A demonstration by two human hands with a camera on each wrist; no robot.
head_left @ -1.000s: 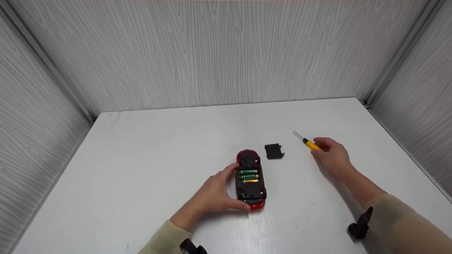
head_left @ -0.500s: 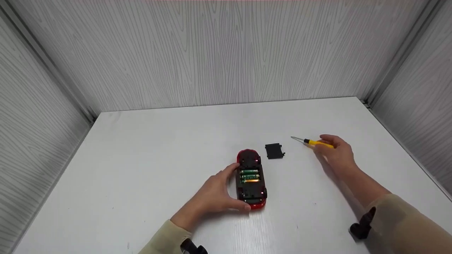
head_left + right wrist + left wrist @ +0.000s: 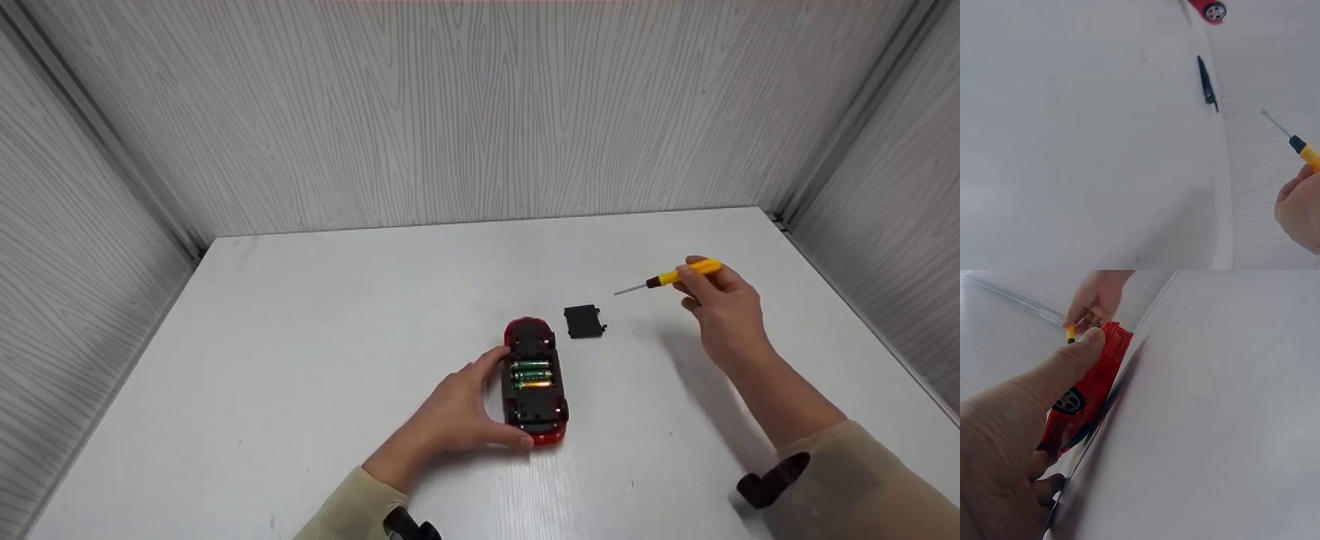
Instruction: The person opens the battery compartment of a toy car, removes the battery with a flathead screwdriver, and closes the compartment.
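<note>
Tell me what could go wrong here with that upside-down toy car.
The batteries lie uncovered in the upturned car and might spill if the left hand tips it. The loose black cover beside it could get knocked away. The screwdriver in the right hand has a bare tip, which might scratch something.

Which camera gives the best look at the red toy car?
The head view: it shows nearly the whole upturned underside of the red toy car, with batteries visible. The left wrist view gives its red side and a wheel, partly hidden by the left hand. The right wrist view catches only a corner with one wheel.
</note>
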